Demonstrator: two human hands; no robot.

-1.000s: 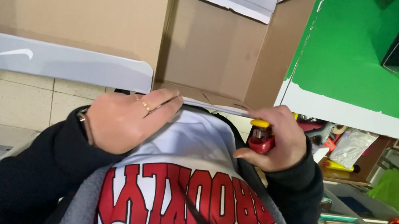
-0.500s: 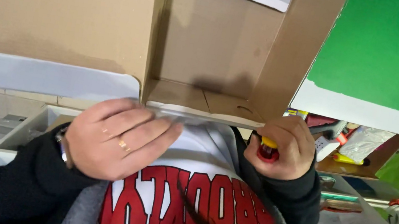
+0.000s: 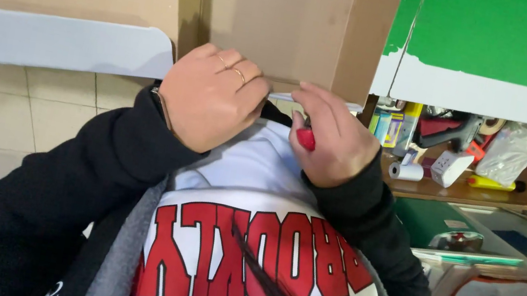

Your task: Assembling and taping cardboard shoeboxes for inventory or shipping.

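head view looks down at two bare hands pressed against the lower edge of a cardboard box (image 3: 278, 15) that stands open just above the person's chest. the left hand (image 3: 210, 107) is curled almost closed, knuckles up, with two rings on its fingers; it bears on the box's bottom flap, though i cannot tell whether the fingers pinch anything beneath. the right hand (image 3: 326, 137) is closed around a small red-handled tool (image 3: 306, 138), likely a cutter or marker; only a bit of the red grip shows between thumb and palm, and its tip is hidden. a thin pale strip (image 3: 286, 96) runs between the two hands along the box edge.

the box looks light and fairly stiff in its panels but soft at the creases, so the flaps would bend or tear if gripped hard; a hold along a folded edge or corner seems safest. the tool is small, hard and probably slippery, best gripped by its red body.

left of the box lies a grey box lid (image 3: 53, 41). to the right a green board (image 3: 509, 46) hangs over a cluttered wooden shelf (image 3: 456, 191) bearing a white paper roll (image 3: 406, 170).
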